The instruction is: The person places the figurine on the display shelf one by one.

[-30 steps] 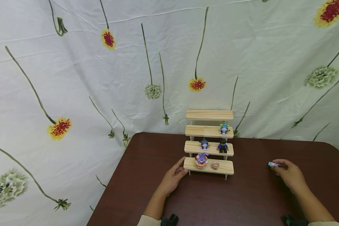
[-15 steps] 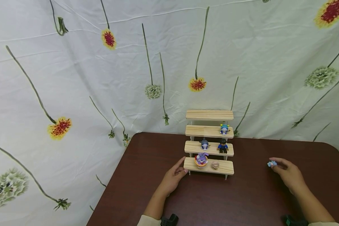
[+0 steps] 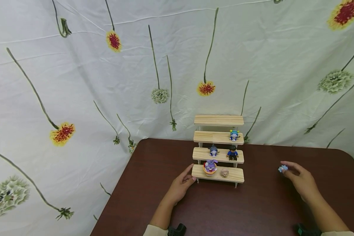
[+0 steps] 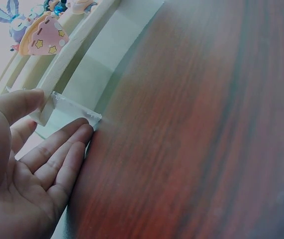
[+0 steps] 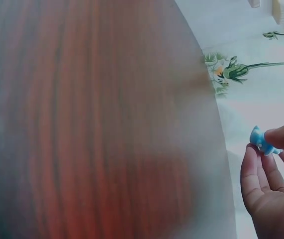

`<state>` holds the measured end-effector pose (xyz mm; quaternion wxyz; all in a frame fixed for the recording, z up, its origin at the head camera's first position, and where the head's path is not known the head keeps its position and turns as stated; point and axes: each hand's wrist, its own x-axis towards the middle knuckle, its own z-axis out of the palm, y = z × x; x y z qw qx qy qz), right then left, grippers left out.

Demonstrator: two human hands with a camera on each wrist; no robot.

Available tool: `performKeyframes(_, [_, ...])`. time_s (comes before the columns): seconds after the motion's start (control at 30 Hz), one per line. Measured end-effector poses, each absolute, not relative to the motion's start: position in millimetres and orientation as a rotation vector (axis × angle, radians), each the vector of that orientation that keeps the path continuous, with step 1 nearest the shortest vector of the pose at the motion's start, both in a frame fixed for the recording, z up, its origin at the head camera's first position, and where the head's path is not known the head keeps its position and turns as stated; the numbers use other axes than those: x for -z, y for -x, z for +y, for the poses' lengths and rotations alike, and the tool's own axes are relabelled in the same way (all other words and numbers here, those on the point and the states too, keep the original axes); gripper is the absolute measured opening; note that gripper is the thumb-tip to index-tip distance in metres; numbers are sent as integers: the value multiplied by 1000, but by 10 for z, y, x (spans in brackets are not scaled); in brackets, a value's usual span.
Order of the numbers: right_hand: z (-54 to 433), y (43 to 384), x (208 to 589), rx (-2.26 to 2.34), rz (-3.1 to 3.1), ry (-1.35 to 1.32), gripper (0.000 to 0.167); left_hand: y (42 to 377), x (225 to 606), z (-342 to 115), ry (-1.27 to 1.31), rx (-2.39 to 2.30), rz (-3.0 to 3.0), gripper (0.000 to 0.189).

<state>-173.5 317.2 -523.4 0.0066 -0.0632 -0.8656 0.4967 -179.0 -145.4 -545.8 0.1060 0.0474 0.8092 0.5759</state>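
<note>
A tiered wooden display shelf (image 3: 218,174) stands on the table. My left hand (image 3: 178,187) pinches the left end of its lowest step between thumb and forefinger; in the left wrist view the other fingers (image 4: 64,167) lie extended by the clear support. Off to the right, above the table, my right hand (image 3: 302,180) holds a small light-blue figurine (image 3: 282,168) between thumb and fingertips. The right wrist view shows this blue figurine (image 5: 262,141) partly covered by the thumb.
On the lowest step sit a purple rabbit figurine (image 3: 210,166) and a small pinkish head-shaped piece (image 3: 225,172). Above are a grey-capped figurine (image 3: 213,150), a blue-shirted toy figure (image 3: 232,153) and a blue-hatted figurine (image 3: 234,135). A flowered cloth (image 3: 129,72) hangs behind the table (image 3: 224,209).
My right hand has shifted slightly up and left, and the blue figurine has turned between its fingers. The left hand stays at the shelf.
</note>
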Motion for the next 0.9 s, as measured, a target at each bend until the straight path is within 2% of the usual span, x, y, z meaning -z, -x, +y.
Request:
performKeyframes(0.33, [3097, 1771, 5214, -1617, -2548, 138, 40, 1800, 5471, -1458, -162, -1705, 2379, 59])
performKeyframes(0.9, [3055, 1818, 5067, -1578, -2607, 130, 43, 1815, 5503, -1466, -156, -1685, 2389, 61])
